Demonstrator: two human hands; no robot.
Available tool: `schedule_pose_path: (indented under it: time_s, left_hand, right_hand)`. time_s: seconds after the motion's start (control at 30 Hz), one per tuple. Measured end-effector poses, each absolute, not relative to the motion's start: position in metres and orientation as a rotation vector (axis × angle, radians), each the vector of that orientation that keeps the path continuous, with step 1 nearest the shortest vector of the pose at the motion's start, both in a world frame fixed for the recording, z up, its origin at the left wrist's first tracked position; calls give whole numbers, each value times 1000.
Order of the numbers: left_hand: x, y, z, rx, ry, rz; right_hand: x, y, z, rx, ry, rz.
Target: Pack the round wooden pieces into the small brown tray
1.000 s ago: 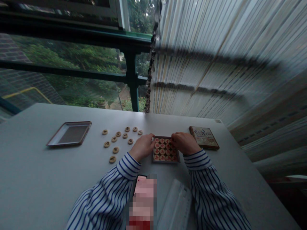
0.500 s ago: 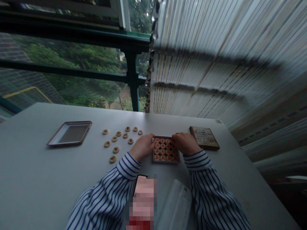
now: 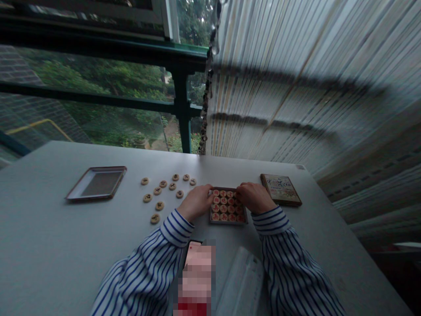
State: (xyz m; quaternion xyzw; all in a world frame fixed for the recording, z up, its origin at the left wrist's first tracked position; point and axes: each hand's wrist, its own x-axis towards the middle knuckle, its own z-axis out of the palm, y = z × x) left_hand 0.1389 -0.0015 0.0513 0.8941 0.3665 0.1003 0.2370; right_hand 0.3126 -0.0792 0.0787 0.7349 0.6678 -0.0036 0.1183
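Observation:
A small square tray [image 3: 228, 221] packed with round wooden game pieces marked in red lies on the white table [image 3: 66, 245] in front of me. My left hand [image 3: 196, 202] rests against the tray's left side with its fingers curled at the far left corner. My right hand [image 3: 253, 197] is at the tray's right side, fingers curled over the far right corner. Both hands touch the tray. To the left, several loose round pieces with dark marks [image 3: 158, 191] lie scattered on the table.
An empty shallow tray [image 3: 96, 183] lies at the left. A printed box lid [image 3: 280, 189] lies right of my right hand. A phone [image 3: 193, 248] and a pale folded sheet [image 3: 241, 283] sit near my chest. Window glass and blinds stand behind the table's far edge.

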Motion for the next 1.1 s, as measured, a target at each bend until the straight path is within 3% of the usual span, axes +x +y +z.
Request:
schedule_pose_path:
  time_s: [1.1]
  left_hand:
    - [138, -1, 52, 2459, 1006, 244]
  right_hand:
    - [313, -79, 78, 2177, 1925, 58]
